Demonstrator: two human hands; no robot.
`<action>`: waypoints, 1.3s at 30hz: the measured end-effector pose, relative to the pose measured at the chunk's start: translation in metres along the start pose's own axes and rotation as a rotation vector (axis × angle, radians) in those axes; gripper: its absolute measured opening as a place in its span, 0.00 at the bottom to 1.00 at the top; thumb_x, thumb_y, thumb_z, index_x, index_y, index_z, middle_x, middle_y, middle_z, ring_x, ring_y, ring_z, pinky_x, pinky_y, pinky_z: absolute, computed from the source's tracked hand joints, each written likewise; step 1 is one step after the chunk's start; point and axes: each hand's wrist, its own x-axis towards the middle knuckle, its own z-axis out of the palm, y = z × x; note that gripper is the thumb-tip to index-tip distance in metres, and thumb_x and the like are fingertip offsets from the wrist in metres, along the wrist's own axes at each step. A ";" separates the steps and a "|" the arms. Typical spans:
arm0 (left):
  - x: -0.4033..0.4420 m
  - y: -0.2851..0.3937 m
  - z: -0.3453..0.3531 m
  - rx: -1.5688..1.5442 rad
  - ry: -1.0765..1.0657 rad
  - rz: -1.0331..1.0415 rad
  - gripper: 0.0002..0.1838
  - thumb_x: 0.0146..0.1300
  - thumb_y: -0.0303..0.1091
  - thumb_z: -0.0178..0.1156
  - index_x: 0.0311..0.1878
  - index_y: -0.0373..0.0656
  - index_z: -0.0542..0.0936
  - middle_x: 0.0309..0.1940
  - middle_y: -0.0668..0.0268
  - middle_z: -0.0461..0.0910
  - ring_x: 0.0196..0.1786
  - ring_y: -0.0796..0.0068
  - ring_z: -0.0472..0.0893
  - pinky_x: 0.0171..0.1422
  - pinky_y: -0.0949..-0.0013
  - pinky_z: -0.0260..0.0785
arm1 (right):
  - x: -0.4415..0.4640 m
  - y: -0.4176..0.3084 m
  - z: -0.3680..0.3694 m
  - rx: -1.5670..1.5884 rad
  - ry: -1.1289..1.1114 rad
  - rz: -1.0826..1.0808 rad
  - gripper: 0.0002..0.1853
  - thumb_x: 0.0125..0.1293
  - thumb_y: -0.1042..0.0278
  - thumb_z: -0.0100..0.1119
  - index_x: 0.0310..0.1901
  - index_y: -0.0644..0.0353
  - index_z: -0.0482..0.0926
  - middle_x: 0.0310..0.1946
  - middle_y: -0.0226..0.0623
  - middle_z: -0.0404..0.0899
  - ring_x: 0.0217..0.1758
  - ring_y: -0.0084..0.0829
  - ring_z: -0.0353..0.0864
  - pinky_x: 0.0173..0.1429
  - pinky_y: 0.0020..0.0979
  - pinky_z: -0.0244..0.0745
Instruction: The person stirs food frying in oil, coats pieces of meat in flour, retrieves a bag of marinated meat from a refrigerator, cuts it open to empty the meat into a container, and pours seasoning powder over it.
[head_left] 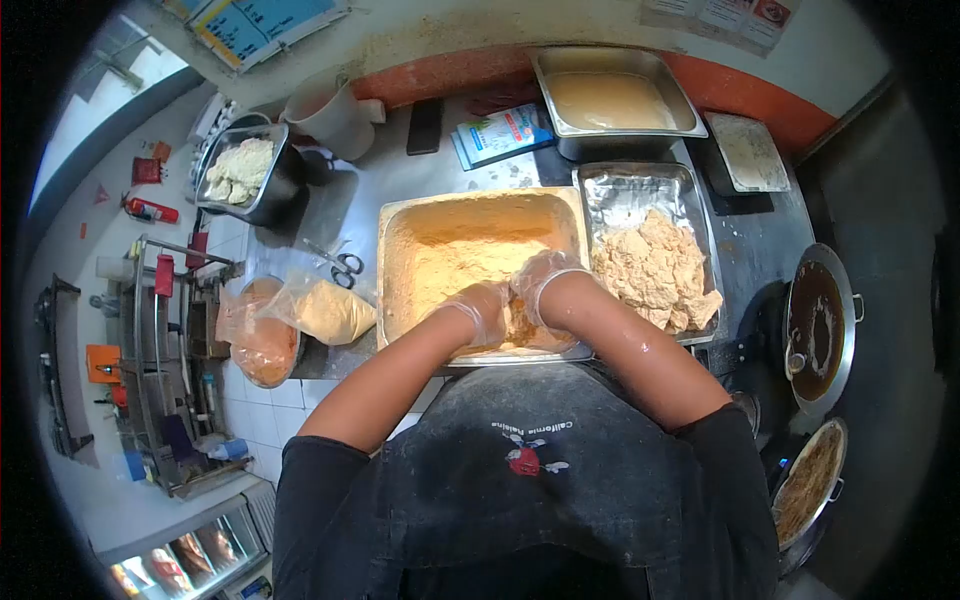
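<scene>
Inside the metal pan (396, 270), toward its near rim: left hand (483, 308) and right hand (545, 277), gloved, close together, fingers angled downward, grip undeterminable; yellowish powder (465, 252) around and beyond them; pale lumpy mass (650, 268) in adjoining tray (628, 190), nearer the right.

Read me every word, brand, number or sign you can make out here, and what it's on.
"California Raisins", upside down: black apron.
Too small or blurred: blue-and-white packet, blue wall poster, upper-right wall notices, fire extinguisher.
</scene>
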 end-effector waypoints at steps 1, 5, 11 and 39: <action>-0.005 -0.010 0.001 -0.124 0.057 0.010 0.38 0.54 0.37 0.72 0.70 0.37 0.74 0.59 0.44 0.83 0.63 0.49 0.83 0.71 0.57 0.73 | 0.004 -0.002 0.002 0.003 -0.036 -0.022 0.18 0.65 0.68 0.68 0.55 0.62 0.88 0.56 0.48 0.87 0.60 0.45 0.87 0.62 0.41 0.82; -0.019 -0.041 0.010 -0.534 0.351 0.074 0.40 0.57 0.33 0.73 0.73 0.34 0.68 0.66 0.48 0.77 0.69 0.59 0.78 0.74 0.62 0.70 | 0.024 -0.002 0.019 0.333 0.006 -0.042 0.27 0.59 0.60 0.75 0.59 0.62 0.85 0.53 0.49 0.87 0.58 0.47 0.87 0.60 0.44 0.81; -0.041 -0.071 0.015 -0.512 0.618 0.126 0.52 0.60 0.31 0.75 0.80 0.32 0.53 0.72 0.45 0.70 0.72 0.62 0.74 0.77 0.64 0.67 | 0.003 0.005 -0.001 0.081 0.177 0.015 0.22 0.71 0.62 0.60 0.64 0.59 0.82 0.56 0.50 0.86 0.60 0.46 0.85 0.63 0.45 0.76; -0.074 -0.015 -0.002 -0.492 0.744 0.148 0.28 0.63 0.34 0.73 0.65 0.37 0.78 0.61 0.51 0.83 0.64 0.55 0.82 0.70 0.59 0.74 | -0.099 0.159 0.079 0.176 0.408 0.816 0.26 0.62 0.54 0.70 0.61 0.50 0.83 0.52 0.46 0.85 0.59 0.47 0.83 0.66 0.48 0.76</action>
